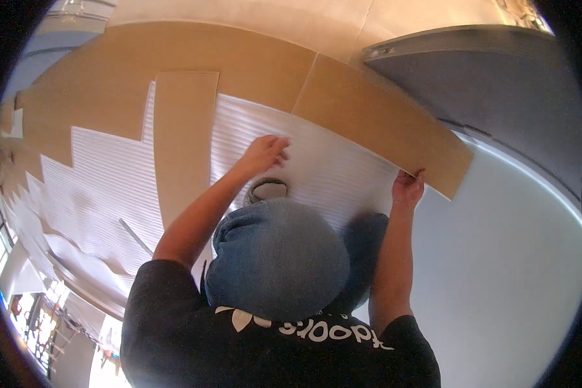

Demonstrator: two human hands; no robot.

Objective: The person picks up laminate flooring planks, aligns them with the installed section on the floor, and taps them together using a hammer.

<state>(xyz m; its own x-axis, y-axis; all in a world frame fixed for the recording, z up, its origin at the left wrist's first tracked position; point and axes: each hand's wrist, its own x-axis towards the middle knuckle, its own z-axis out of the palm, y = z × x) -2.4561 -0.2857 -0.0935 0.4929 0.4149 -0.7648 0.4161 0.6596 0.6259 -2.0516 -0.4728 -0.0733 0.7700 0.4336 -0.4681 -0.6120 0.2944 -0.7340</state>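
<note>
My right hand (408,188) grips the near edge of a long brown flooring plank (375,116) close to its right end, fingers closed at the rim. The plank's left end meets another brown plank (258,71) at a thin seam. My left hand (266,155) is over the white ribbed underlay sheet (330,152), its fingers apart and slightly bent, with nothing in it. To the left of that hand, a loose brown plank (184,129) lies crosswise on the underlay, its near part hidden behind my left arm.
Brown planks with stepped ends (107,103) cover the floor at far left. A grey panel (491,90) stands at far right, above a smooth pale surface (498,258). A thin grey strip (134,235) lies on the underlay. My bent knee (281,258) is between my arms.
</note>
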